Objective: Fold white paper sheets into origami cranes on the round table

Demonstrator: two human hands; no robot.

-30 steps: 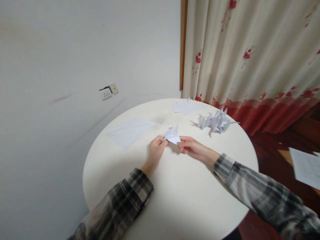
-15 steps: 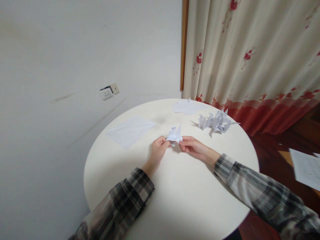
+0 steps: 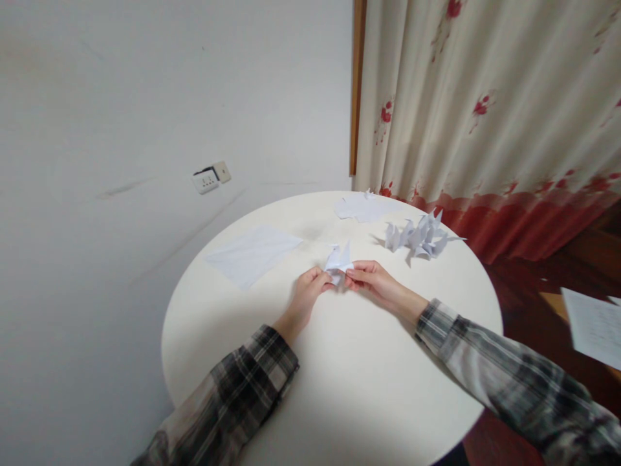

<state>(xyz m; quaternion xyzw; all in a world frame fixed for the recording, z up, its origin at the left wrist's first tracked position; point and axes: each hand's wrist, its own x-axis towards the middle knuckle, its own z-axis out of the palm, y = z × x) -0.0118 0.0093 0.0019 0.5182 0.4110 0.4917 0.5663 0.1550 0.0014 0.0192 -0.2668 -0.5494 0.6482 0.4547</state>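
Between my hands is a small white paper crane [image 3: 338, 259], held just above the middle of the round white table [image 3: 349, 362]. My left hand [image 3: 310, 289] is closed on its left side, thumb and fingers pinching the paper. From the right, my right hand [image 3: 370, 277] pinches the crane's other side with thumb and fingertips. Two pointed parts of the crane stick up, one at the left and a taller one at the right. Fingers hide part of its lower edges.
Several folded paper cranes [image 3: 422, 236] stand clustered at the table's right rear. A flat paper sheet [image 3: 255, 254] lies at left, more paper [image 3: 363, 208] at the back edge. Beyond are a wall with a socket [image 3: 207, 182], a floral curtain [image 3: 480, 110] and written sheets [image 3: 594, 327] at right.
The crane has tilted slightly between my hands, and its lower part shows a little more. My right fingers have shifted slightly left along its edge. Everything else stays in place.
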